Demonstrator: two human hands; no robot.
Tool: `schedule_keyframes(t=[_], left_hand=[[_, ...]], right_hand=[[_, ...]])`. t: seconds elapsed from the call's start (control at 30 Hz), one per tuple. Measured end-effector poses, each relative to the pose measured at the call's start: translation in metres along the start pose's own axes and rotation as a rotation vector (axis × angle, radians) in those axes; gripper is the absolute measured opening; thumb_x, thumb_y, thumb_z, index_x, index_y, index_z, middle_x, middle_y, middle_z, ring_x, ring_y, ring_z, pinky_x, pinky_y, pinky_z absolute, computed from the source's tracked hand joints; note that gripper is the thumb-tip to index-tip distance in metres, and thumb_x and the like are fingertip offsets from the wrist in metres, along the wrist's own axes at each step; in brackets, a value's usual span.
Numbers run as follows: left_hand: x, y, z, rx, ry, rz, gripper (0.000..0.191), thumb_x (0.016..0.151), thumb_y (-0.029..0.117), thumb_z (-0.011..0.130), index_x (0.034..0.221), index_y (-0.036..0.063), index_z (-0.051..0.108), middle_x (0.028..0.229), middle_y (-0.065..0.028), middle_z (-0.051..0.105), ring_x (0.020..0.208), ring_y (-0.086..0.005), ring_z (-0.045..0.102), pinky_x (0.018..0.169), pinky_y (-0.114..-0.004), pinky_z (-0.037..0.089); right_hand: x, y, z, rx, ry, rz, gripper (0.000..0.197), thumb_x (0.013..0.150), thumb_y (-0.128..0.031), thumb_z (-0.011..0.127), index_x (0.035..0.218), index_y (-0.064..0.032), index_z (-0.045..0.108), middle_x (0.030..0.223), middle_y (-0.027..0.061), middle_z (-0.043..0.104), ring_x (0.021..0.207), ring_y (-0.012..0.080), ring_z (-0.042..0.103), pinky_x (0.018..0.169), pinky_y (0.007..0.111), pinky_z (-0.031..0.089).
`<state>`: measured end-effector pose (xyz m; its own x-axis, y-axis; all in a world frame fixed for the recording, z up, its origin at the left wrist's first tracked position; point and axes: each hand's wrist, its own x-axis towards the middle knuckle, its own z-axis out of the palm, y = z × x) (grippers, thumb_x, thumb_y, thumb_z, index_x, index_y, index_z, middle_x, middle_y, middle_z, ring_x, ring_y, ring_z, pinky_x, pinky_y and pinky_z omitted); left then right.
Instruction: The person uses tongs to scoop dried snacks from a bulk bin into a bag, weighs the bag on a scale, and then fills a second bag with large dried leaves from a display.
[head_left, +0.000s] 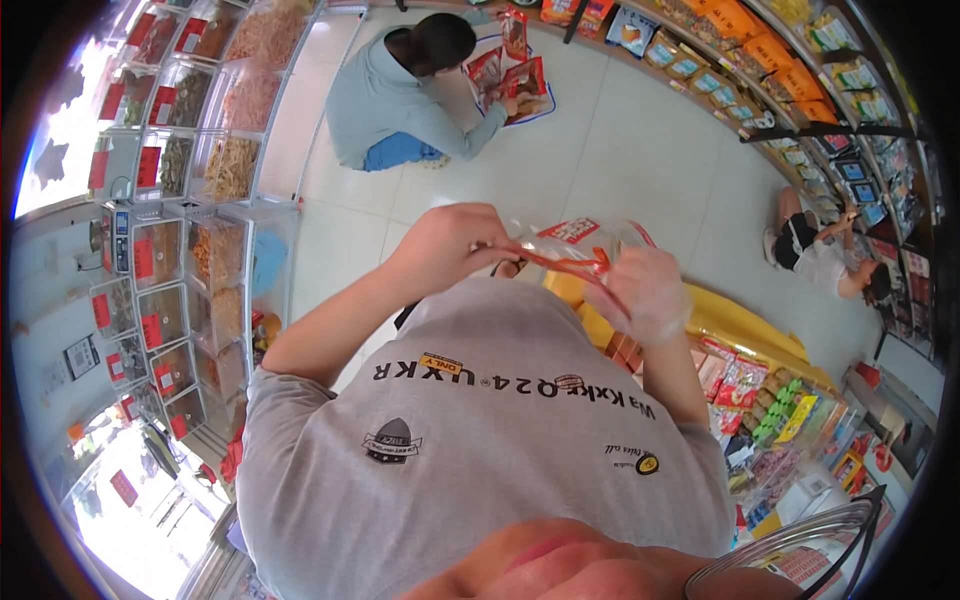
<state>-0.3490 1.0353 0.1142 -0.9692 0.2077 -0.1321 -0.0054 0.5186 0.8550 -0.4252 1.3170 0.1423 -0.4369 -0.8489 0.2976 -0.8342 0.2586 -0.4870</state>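
Observation:
Bare, my left hand (454, 244) pinches one end of the red-edged opening of a clear plastic bag (574, 232) with red print. On the opposite end of that edge my right hand (645, 296), in a thin clear plastic glove, is closed. The bag hangs between both hands in front of my grey printed T-shirt (487, 420). Its lower part is partly hidden by the hands and the edge, so its contents cannot be made out.
Ahead, a person (405, 97) crouches by a white basket (551, 105) of red packets. Clear bins (161, 319) of dried goods line the left. Packet shelves (712, 56) curve along the right, where another person (817, 251) is. A yellow-edged display (750, 330) stands close at right.

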Motion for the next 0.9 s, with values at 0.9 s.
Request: schedule_keyframes(t=[0.9], left_hand=[[0.006, -0.024, 0.017, 0.302, 0.048, 0.296, 0.014, 0.081, 0.018, 0.074, 0.092, 0.0118, 0.068, 0.084, -0.0039, 0.064, 0.086, -0.0268, 0.062, 0.082, -0.039, 0.049]], right_hand=[[0.003, 0.026, 0.058, -0.006, -0.156, -0.042, 0.032, 0.086, -0.029, 0.071, 0.063, -0.0113, 0.058, 0.068, 0.0038, 0.058, 0.068, 0.0240, 0.058, 0.064, 0.037, 0.050]])
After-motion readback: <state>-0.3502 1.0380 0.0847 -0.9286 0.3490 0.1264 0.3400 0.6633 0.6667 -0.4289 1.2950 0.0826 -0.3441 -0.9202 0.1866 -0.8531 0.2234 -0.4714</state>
